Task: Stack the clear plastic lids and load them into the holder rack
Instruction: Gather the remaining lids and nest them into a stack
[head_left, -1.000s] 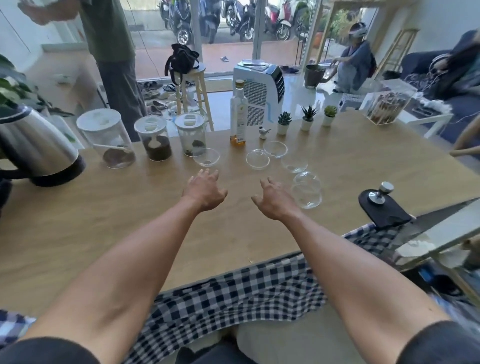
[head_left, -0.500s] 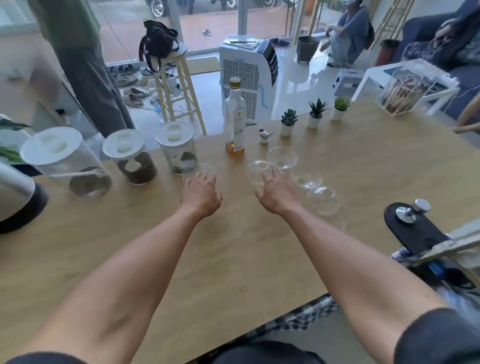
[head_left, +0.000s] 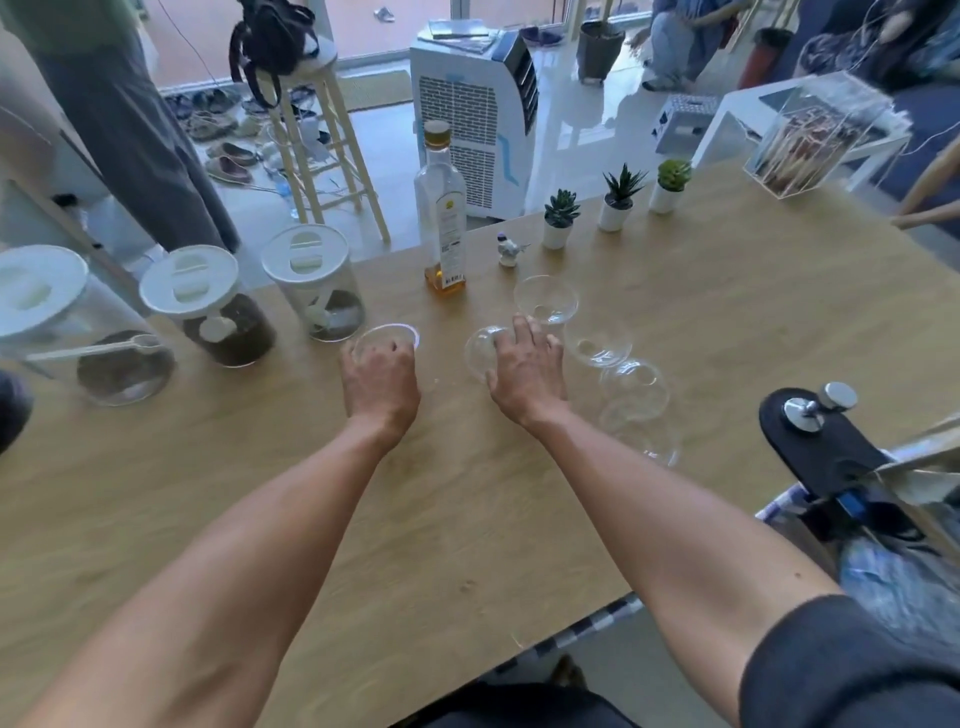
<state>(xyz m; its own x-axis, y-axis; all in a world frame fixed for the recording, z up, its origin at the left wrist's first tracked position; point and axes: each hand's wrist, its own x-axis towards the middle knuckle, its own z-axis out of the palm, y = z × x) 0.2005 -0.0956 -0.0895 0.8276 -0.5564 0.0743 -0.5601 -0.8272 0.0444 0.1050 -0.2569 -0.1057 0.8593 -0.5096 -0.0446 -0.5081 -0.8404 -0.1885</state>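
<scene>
While both hands reached at once, left hand (head_left: 382, 382) curled its grip round 1 clear lid (head_left: 385, 339); right hand (head_left: 525, 371) lay flat-fingered on another lid (head_left: 480, 351) on the worktop (head_left: 260, 493). Risk judged: slick lids skidding into the bottle (head_left: 441, 218); remaining lids (head_left: 631, 387) nearby.

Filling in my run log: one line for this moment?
left hand grips clear lid | right hand on second lid | nothing stacked yet

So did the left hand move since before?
Yes. The left hand went forward across the table, away from the person. It was well short of the clear lid near the jars; now its fingers curl over that lid.
</scene>
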